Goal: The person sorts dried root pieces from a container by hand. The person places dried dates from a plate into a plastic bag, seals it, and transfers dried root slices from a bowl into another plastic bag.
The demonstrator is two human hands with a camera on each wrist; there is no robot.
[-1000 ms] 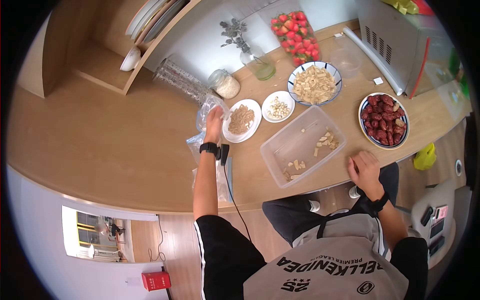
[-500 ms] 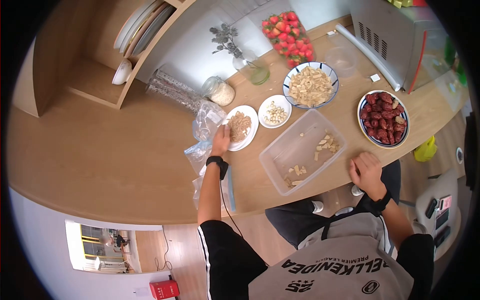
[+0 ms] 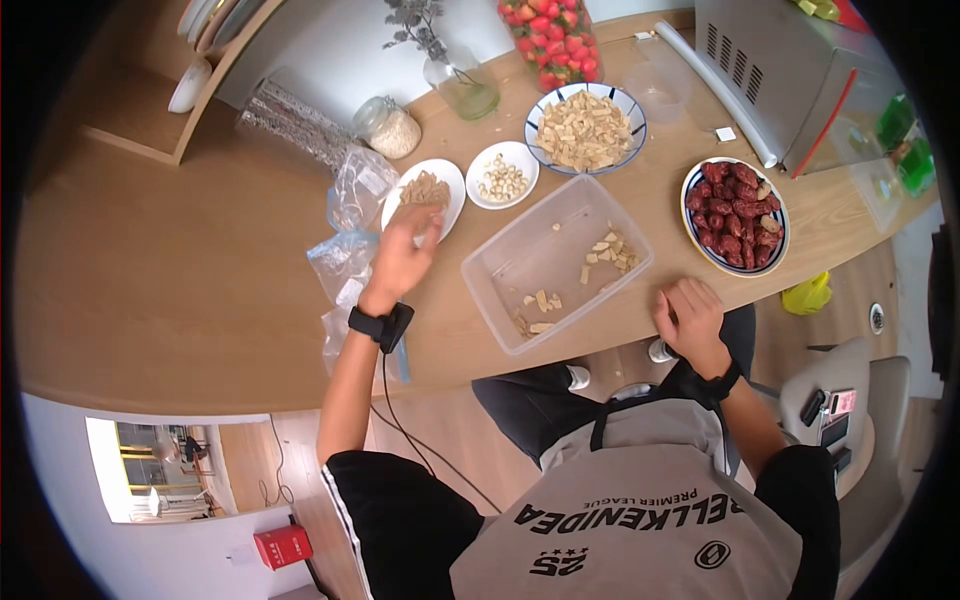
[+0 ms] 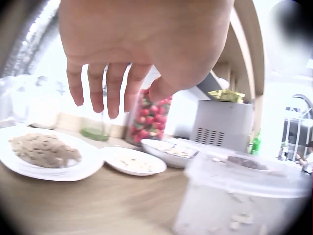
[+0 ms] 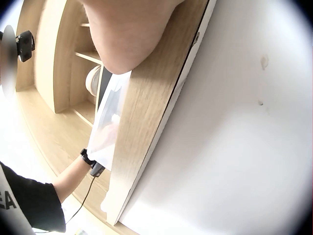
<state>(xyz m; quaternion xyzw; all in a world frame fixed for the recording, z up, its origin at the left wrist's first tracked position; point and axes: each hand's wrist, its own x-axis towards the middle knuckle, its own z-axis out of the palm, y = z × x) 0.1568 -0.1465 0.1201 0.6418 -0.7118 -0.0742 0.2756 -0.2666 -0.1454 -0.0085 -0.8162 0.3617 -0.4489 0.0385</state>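
Observation:
My left hand [image 3: 402, 252] hovers at the near edge of a white oval plate [image 3: 453, 199] that bears a heap of light-brown pieces [image 3: 424, 188]. In the left wrist view its fingers [image 4: 114, 93] hang down extended and apart, with nothing between them. Beside that plate is a small white dish of round cream-coloured pieces [image 3: 503, 180]. A clear plastic tub [image 3: 535, 250] with some pale chips [image 3: 541, 300] stands between the hands. My right hand [image 3: 690, 315] rests at the table's front edge, its fingers loosely bent and holding nothing.
Behind stand a blue-rimmed bowl of pale chips [image 3: 585, 130], a strawberry container [image 3: 552, 45], a vase [image 3: 465, 90] and a jar [image 3: 388, 128]. Dark red dried dates [image 3: 738, 215] fill a plate at right. Clear bags [image 3: 345, 255] lie left of my left hand.
My left hand has moved from the clear bags to the right, over the near edge of the white oval plate. My right hand stays at the table edge. The head view has shifted.

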